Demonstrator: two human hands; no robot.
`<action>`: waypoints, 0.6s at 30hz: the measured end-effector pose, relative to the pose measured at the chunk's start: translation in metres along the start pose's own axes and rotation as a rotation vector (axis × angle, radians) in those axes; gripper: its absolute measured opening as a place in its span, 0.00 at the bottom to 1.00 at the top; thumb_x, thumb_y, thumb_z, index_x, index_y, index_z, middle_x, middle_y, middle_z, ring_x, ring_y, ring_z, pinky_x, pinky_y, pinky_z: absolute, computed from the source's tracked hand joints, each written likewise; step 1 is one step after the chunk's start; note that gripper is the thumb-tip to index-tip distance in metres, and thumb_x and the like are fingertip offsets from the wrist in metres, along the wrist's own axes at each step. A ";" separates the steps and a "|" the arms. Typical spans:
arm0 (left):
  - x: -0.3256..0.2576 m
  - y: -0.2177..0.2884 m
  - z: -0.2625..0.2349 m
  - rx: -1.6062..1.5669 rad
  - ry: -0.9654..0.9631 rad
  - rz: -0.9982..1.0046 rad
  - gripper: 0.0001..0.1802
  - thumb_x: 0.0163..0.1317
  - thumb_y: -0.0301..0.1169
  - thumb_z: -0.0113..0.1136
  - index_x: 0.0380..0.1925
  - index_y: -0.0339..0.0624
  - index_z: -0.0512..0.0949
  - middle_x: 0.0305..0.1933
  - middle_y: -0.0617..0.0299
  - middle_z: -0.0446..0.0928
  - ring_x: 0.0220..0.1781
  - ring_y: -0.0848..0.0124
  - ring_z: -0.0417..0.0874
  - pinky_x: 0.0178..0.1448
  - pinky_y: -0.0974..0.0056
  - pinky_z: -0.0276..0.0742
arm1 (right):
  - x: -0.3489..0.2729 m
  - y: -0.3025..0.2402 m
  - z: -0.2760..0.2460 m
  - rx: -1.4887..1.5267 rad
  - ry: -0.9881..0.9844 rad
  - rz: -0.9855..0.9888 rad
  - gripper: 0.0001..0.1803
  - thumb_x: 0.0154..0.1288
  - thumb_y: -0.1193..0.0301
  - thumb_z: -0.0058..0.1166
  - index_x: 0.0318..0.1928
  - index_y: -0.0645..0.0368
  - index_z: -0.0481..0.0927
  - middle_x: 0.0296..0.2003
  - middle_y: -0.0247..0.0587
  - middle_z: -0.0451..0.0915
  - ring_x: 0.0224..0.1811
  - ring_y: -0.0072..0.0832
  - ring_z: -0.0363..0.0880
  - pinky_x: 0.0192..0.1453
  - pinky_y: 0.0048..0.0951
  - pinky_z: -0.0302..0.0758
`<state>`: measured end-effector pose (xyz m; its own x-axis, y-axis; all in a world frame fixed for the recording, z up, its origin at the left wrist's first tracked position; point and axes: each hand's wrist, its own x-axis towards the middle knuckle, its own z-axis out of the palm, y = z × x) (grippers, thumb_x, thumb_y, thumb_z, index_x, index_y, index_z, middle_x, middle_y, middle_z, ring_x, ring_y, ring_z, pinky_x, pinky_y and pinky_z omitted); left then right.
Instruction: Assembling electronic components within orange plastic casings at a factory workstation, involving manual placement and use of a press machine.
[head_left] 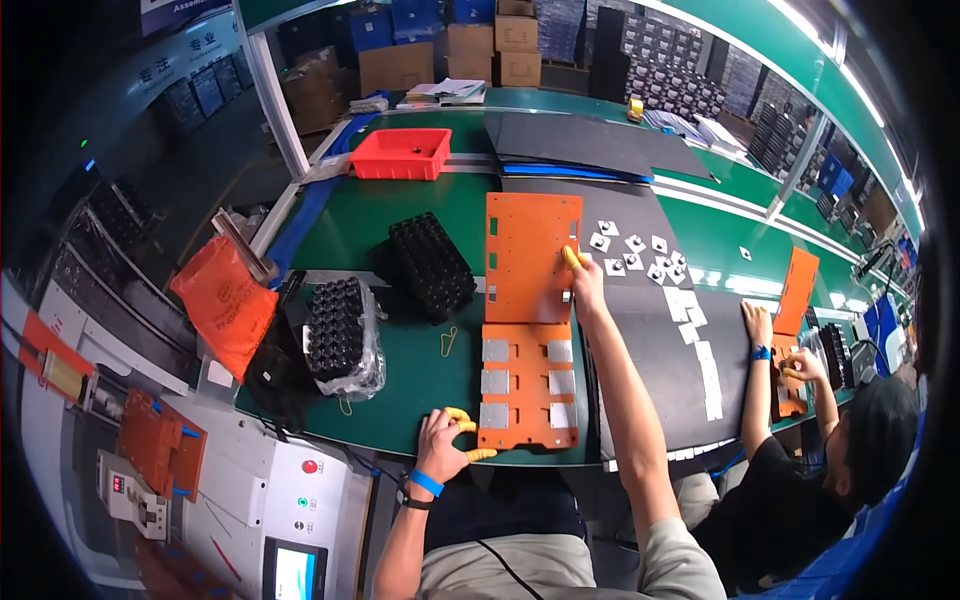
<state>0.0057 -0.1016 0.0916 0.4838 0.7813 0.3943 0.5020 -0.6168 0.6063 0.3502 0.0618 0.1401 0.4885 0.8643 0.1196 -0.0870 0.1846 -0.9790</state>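
Observation:
In front of me a two-part orange fixture lies on the green bench. Its lower plate [528, 385] carries several silver-grey rectangular pieces [562, 384] in two columns. The upper plate [530, 250], with slots and small holes, extends away from it. My right hand [586, 282], a yellow cot on a fingertip, grips this plate's right edge; part of the grip is hidden. Beside the lower plate's near left corner is my left hand [440, 445], its yellow-cotted fingers apart and curved, one reaching to the corner.
Left of the fixture sit two black multi-cell trays [432, 266] [338, 335], one in clear plastic, and an orange bag [225, 305]. A red bin [402, 153] stands behind. White square pieces [634, 243] lie on a black mat at right. A co-worker [810, 480] handles another orange fixture [796, 290].

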 end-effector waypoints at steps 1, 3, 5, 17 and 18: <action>-0.001 -0.003 -0.002 0.009 0.010 -0.013 0.27 0.37 0.50 0.79 0.30 0.41 0.82 0.41 0.63 0.76 0.43 0.62 0.73 0.49 0.58 0.70 | -0.001 0.010 0.006 0.075 0.003 0.150 0.11 0.73 0.65 0.52 0.44 0.60 0.81 0.33 0.29 0.81 0.32 0.16 0.77 0.34 0.21 0.74; -0.002 -0.005 -0.004 -0.001 -0.016 -0.016 0.27 0.37 0.51 0.79 0.30 0.41 0.82 0.41 0.63 0.75 0.42 0.63 0.73 0.49 0.58 0.70 | 0.010 0.039 0.007 0.018 0.049 0.203 0.11 0.73 0.66 0.52 0.44 0.60 0.82 0.34 0.28 0.81 0.33 0.16 0.77 0.35 0.20 0.73; 0.002 -0.006 0.000 -0.011 -0.031 -0.005 0.28 0.37 0.51 0.79 0.30 0.41 0.82 0.41 0.64 0.75 0.43 0.63 0.72 0.50 0.58 0.69 | 0.025 0.073 -0.012 0.012 0.064 0.171 0.12 0.73 0.67 0.51 0.45 0.62 0.82 0.34 0.28 0.82 0.31 0.17 0.77 0.34 0.20 0.72; 0.017 0.002 -0.039 -0.160 -0.281 -0.165 0.30 0.50 0.45 0.75 0.47 0.37 0.78 0.48 0.53 0.78 0.49 0.57 0.78 0.55 0.58 0.75 | -0.053 -0.003 -0.018 -1.310 0.146 -0.317 0.18 0.62 0.61 0.59 0.37 0.66 0.74 0.33 0.58 0.80 0.39 0.54 0.82 0.41 0.48 0.79; 0.022 0.002 -0.047 -0.173 -0.319 -0.213 0.30 0.52 0.46 0.73 0.48 0.38 0.78 0.48 0.52 0.79 0.45 0.59 0.81 0.51 0.57 0.77 | -0.068 -0.008 -0.018 -1.325 0.132 -0.266 0.17 0.62 0.61 0.59 0.34 0.65 0.73 0.31 0.58 0.80 0.34 0.54 0.82 0.36 0.48 0.79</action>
<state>-0.0160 -0.0808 0.1337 0.5938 0.8040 0.0310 0.4997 -0.3986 0.7690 0.3332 -0.0068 0.1371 0.4450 0.8085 0.3852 0.8790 -0.3122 -0.3603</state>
